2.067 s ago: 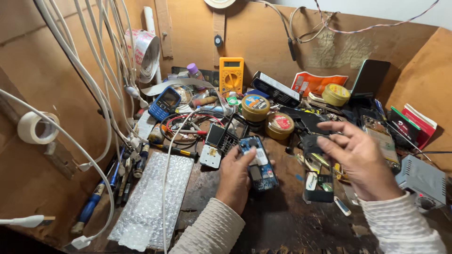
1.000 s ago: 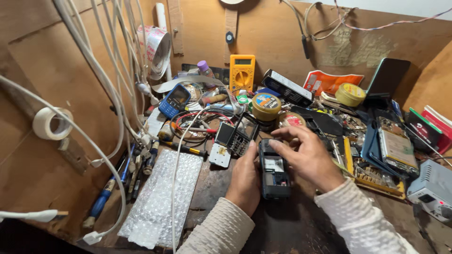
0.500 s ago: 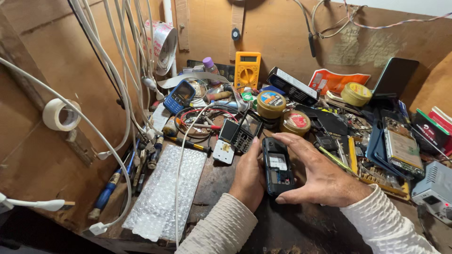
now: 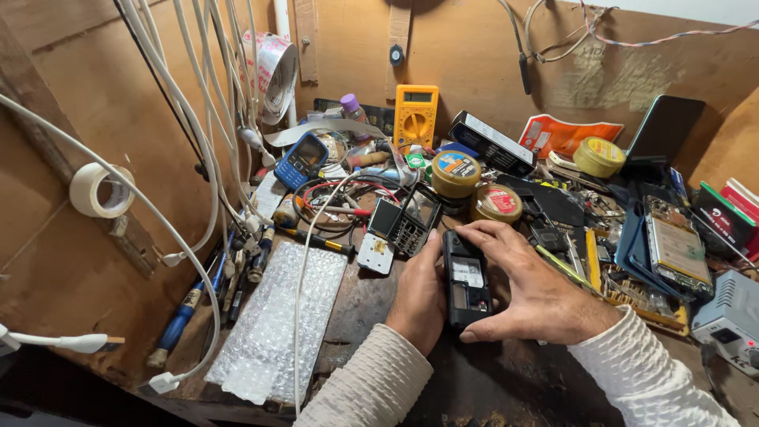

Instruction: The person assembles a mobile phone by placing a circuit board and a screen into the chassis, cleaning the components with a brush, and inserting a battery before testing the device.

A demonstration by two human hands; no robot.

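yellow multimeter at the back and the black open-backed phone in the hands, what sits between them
In the head view, between the yellow multimeter and the black open-backed phone sit a round gold-lidded tin and a dark keypad phone.

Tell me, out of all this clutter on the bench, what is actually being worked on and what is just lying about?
In hand:
- small black open-backed mobile phone, gripped between the left hand and the right hand

Lying about:
- yellow box-shaped multimeter
- blue keypad phone
- clear bubble-wrap sheet
- white roll of tape
- two round yellow-lidded tins
- blue-handled screwdriver
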